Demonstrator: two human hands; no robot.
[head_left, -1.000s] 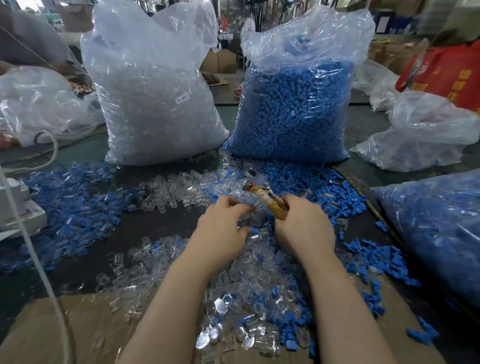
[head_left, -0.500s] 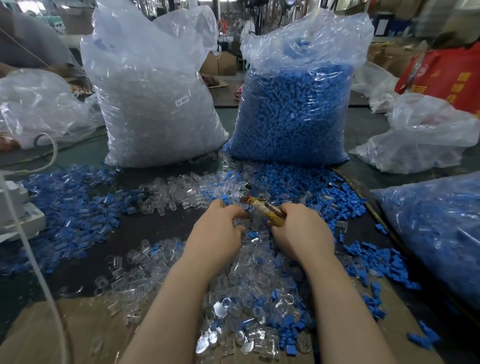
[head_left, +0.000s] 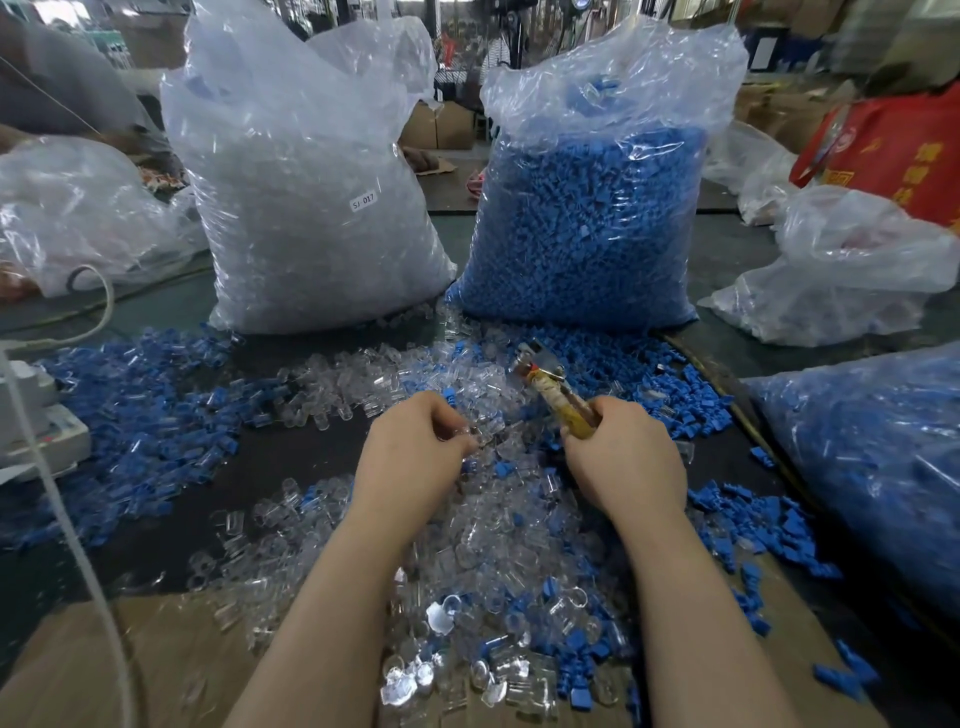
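In the head view, the left hand (head_left: 415, 460) pinches a small clear piece (head_left: 482, 438) above the heap of clear and blue pieces (head_left: 511, 540) on the surface (head_left: 291, 457), while the right hand (head_left: 629, 465) grips a yellow-handled tool (head_left: 558, 402), tip tilted up and away.

Pretty bright and even, soft light from overhead and the back, so hardly any hard shadows, just white glare all over the clear bag (head_left: 311, 218) and blue bag (head_left: 587, 223). Left hand (head_left: 415, 457) and right hand (head_left: 628, 460) are sharp mid-frame, but edges bend fisheye-style and the red bag (head_left: 893, 150) and cable (head_left: 67, 530) smear.
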